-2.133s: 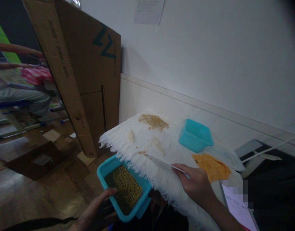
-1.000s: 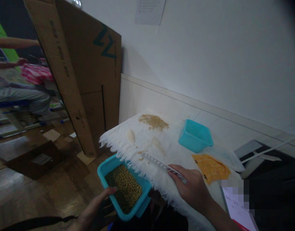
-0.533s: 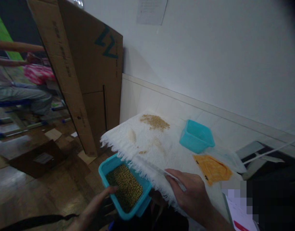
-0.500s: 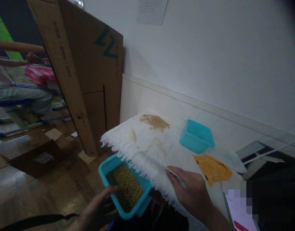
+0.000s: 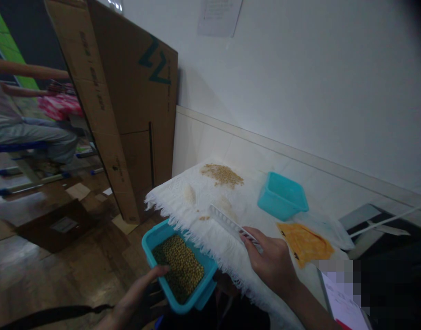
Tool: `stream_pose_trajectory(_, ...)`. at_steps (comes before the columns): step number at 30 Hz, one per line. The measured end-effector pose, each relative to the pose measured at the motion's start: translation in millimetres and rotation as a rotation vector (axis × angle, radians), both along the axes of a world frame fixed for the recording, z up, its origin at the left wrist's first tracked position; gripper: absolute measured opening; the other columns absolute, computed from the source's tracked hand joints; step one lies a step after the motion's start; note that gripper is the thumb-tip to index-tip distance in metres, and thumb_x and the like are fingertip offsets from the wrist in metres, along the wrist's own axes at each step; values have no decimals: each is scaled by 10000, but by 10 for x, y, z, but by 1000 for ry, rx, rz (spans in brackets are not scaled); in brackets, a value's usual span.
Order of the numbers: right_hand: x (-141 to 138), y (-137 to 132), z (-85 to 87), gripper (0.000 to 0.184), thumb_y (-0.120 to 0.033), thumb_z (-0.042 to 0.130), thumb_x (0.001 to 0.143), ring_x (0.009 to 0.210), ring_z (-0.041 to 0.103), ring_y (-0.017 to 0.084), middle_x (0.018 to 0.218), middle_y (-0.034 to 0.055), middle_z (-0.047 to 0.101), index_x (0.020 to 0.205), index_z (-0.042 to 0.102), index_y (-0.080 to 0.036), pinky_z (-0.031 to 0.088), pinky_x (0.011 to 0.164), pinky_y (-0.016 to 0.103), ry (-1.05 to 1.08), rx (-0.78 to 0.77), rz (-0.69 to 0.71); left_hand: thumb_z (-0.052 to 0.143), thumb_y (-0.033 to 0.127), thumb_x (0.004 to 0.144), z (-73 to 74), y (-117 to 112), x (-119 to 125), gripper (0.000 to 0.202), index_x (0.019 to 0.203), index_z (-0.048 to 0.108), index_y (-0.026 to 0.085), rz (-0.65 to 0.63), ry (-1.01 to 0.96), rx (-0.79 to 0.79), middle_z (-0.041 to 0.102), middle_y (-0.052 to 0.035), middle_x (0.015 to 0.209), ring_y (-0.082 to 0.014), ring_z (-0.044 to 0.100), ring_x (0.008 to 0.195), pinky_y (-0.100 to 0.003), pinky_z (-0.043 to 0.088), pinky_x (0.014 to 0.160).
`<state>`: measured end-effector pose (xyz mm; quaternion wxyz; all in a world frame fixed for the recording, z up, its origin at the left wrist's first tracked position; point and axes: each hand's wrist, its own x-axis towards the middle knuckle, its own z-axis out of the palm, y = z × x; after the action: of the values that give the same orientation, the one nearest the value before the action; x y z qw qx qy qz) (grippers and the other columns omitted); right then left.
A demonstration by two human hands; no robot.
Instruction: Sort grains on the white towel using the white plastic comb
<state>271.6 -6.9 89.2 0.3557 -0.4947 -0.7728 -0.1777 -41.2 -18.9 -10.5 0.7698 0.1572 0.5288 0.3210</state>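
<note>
My left hand (image 5: 141, 293) grips a teal tray (image 5: 151, 239) full of greenish beans (image 5: 178, 268), held just below the fringed near edge of a white towel (image 5: 227, 247). My right hand (image 5: 272, 263) is closed on a white ruler (image 5: 227, 221) that lies slanted on the towel. The ruler's far tip sits by a few loose beans (image 5: 204, 218). A larger pile of tan beans (image 5: 222, 174) lies at the towel's far side.
A second teal tray (image 5: 282, 196), with nothing visible inside, stands on the table at the right, beside an orange cloth (image 5: 304, 243) and a clear plastic bag (image 5: 325, 227). Tall cardboard sheets (image 5: 128, 105) lean on the wall at left. Another person's arms (image 5: 28, 71) show far left.
The ruler swept towards the towel's near edge above the tray, then moved back out onto the towel. The small cluster of loose beans has thinned. The left hand and tray stayed put.
</note>
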Motion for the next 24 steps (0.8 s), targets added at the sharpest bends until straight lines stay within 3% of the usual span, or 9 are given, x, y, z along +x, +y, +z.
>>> stream_pose_trajectory(7, -16, -18, 8, 325, -270, 493, 1061, 525, 750, 168, 743, 58, 809, 978, 773, -128, 521, 517, 222, 21, -46, 30, 856, 551, 637, 184, -45, 91, 552, 1064, 773, 211, 31, 24, 17, 820, -187, 1109, -470, 643, 1280, -619, 504, 1071)
stream_pose_trajectory(14, 0, -9, -20, 320, -262, 490, 1058, 496, 735, 169, 728, 56, 804, 983, 772, -131, 523, 500, 228, -1, -38, 4, 893, 460, 614, 391, -207, -131, 516, 1066, 786, 235, -65, -58, 226, 794, -145, 1250, -444, 534, 1416, -574, 482, 1135)
stream_pose_trajectory(20, -46, -37, -6, 288, -253, 514, 1048, 522, 749, 181, 740, 57, 805, 991, 763, -120, 544, 518, 238, 26, -66, 51, 847, 535, 670, 424, -180, 3, 460, 996, 795, 215, 6, 29, 124, 816, -169, 1169, -461, 557, 1389, -590, 510, 1099)
stream_pose_trajectory(24, -56, -48, 1, 283, -250, 512, 1047, 512, 746, 178, 736, 54, 805, 992, 761, -125, 541, 505, 235, 25, -60, 54, 874, 468, 652, 508, -209, -124, 515, 1095, 786, 221, -23, -25, 199, 806, -151, 1214, -449, 552, 1399, -584, 498, 1118)
